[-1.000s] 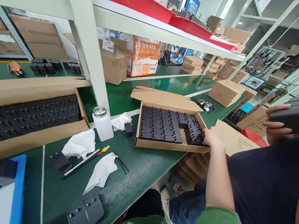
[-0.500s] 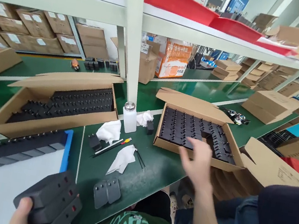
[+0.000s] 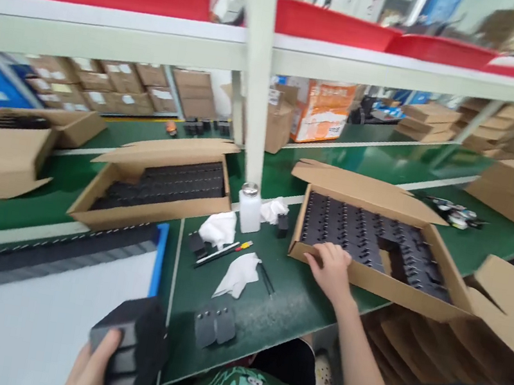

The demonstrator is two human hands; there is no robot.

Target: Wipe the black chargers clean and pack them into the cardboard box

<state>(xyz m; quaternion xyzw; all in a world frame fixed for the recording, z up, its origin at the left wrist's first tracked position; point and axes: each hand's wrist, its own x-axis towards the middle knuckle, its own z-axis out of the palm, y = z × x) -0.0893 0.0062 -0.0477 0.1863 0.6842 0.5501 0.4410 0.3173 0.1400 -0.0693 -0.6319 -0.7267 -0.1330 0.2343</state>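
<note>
My left hand (image 3: 92,365) grips several black plastic blocks (image 3: 135,346) stacked together, low at the left over the white-lined tray. My right hand (image 3: 330,269) is at the near wall of the right cardboard box (image 3: 365,276), its fingers bent over the rim and the thumb outside. Rows of black blocks (image 3: 344,223) with small metal pins fill that box, apart from a gap toward its right side. Two flat dark grey pieces (image 3: 215,327) lie side by side on the green table between my hands.
A second open box (image 3: 151,208) of black blocks stands left. Mid-table are a white bottle (image 3: 249,209), crumpled white cloths (image 3: 218,229), a pen-like tool (image 3: 222,254) and dark tweezers (image 3: 266,278). A blue-edged tray (image 3: 158,261) lies left. A shelf post (image 3: 258,75) rises behind.
The view has swung left. My right hand has come from above the box down to its near rim. My left hand has turned the held blocks, so other faces show.
</note>
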